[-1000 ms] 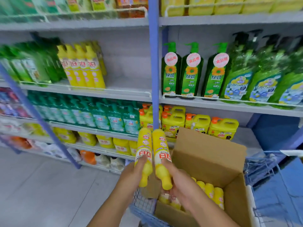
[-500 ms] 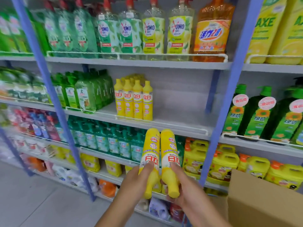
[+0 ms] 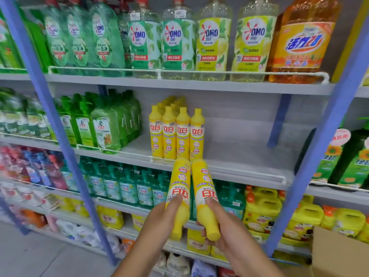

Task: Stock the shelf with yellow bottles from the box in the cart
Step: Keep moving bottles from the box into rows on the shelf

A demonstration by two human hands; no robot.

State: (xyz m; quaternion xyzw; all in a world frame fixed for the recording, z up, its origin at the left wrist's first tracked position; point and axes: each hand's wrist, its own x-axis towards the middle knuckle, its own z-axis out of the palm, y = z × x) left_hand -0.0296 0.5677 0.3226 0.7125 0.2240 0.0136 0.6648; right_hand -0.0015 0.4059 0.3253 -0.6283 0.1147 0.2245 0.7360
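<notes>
1. Four yellow bottles (image 3: pixel 176 132) are standing in the shelf's (image 3: pixel 239 168) front row, more behind.
2. Two more yellow bottles (image 3: pixel 178 188) are hanging upside down.
3. One orange bottle (image 3: pixel 301 41) is standing above.

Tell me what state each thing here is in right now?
Left hand: grips one yellow bottle, cap down.
Right hand: grips another yellow bottle, cap down.
Shelved yellow bottles: upright, caps on.
Shelf: bare space right of them.
Cardboard box: mostly out of view.
</notes>
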